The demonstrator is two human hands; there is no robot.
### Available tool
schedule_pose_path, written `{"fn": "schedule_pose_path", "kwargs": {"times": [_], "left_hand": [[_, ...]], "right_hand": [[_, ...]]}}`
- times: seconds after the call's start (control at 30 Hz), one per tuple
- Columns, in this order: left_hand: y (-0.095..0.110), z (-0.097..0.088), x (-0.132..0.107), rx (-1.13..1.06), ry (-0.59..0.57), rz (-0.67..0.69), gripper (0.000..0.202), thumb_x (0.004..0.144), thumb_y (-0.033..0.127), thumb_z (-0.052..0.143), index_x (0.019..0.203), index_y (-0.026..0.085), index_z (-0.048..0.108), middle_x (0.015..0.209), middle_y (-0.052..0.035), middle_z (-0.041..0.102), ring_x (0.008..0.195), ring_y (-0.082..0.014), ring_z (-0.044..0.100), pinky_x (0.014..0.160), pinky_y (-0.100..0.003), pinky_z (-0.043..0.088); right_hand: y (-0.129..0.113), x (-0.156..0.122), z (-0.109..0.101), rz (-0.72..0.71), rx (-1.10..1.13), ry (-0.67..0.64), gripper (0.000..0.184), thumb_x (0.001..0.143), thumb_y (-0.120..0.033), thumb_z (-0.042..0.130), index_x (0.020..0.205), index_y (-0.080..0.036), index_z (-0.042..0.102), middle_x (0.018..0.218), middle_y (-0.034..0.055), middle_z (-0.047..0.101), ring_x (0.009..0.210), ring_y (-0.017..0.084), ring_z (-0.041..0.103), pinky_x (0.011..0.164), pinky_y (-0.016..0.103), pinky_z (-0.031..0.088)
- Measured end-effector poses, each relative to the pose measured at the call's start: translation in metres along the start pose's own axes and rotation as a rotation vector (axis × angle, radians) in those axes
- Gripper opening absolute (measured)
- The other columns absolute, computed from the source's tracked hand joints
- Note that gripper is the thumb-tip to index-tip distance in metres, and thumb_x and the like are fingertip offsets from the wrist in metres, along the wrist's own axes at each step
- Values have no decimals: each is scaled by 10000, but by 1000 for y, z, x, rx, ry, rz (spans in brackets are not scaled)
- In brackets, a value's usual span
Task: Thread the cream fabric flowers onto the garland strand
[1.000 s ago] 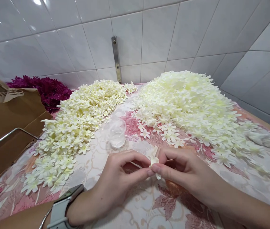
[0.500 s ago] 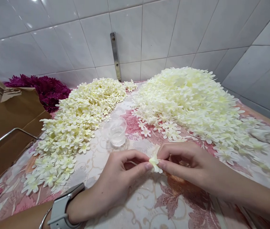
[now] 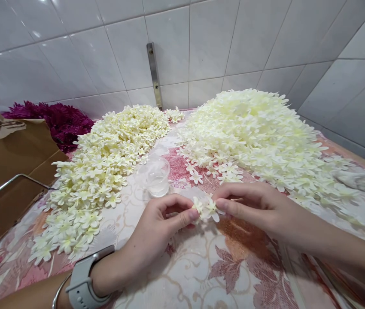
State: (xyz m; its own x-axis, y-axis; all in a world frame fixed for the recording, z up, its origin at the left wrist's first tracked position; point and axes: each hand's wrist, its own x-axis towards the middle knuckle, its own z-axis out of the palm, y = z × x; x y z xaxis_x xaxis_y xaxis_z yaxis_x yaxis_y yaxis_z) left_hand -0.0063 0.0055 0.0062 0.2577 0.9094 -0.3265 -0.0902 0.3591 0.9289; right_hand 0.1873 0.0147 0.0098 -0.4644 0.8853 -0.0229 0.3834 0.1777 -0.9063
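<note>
A small cream cloth flower (image 3: 206,207) is pinched between both my hands just above the flowered tablecloth (image 3: 202,270). My left hand (image 3: 156,227), with a grey watch on its wrist, grips the flower's left side between thumb and forefinger. From the right, the fingertips of my right hand (image 3: 256,206) hold its other side. A small clear plastic cup (image 3: 156,175) stands just beyond my hands. To the left lies a long heap of cream flowers (image 3: 105,167), and a larger heap of cream flowers (image 3: 256,133) rises at the right.
A cardboard box (image 3: 11,171) with a metal bar across it stands at the left edge. Purple flowers (image 3: 56,122) lie behind it against the white tiled wall (image 3: 202,47). A metal strip (image 3: 154,73) runs down the wall.
Both hands have moved slightly away from me and up with the flower. The flower's petals now spread open between my fingertips, where before it was folded and mostly hidden.
</note>
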Motion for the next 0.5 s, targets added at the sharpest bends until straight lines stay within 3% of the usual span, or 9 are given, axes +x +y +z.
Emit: {"fn": "schedule_pose_path", "kwargs": {"times": [0.17, 0.3, 0.37, 0.5], "left_hand": [[-3, -1, 2, -36, 48, -40, 128, 627, 202, 775, 633, 149, 659, 595, 39, 615, 558, -62, 557, 548, -138, 447], [-4, 0, 1, 21, 39, -30, 88, 645, 178, 751, 636, 157, 666, 581, 42, 614, 525, -57, 526, 512, -139, 424], [-4, 0, 0, 77, 31, 3, 64, 647, 166, 742, 642, 158, 679, 601, 36, 631, 542, -67, 531, 515, -147, 424], [-5, -2, -4, 243, 11, 109, 53, 658, 178, 741, 653, 161, 691, 645, 18, 669, 622, -102, 574, 559, -167, 439]], "right_hand": [[3, 2, -2, 24, -113, 182, 260, 844, -363, 512, 665, -202, 608, 624, -12, 578, 527, 114, 491, 463, 237, 338], [6, 1, 1, -85, -464, 529, 82, 750, -242, 571, 684, -199, 550, 587, -20, 534, 510, 119, 464, 491, 254, 331], [4, -1, 6, -127, -461, 456, 112, 783, -261, 562, 692, -202, 535, 572, -29, 520, 505, 114, 461, 485, 246, 329], [-5, -7, 20, -77, -265, 30, 234, 882, -353, 493, 736, -201, 595, 615, -16, 575, 540, 113, 500, 488, 231, 351]]}}
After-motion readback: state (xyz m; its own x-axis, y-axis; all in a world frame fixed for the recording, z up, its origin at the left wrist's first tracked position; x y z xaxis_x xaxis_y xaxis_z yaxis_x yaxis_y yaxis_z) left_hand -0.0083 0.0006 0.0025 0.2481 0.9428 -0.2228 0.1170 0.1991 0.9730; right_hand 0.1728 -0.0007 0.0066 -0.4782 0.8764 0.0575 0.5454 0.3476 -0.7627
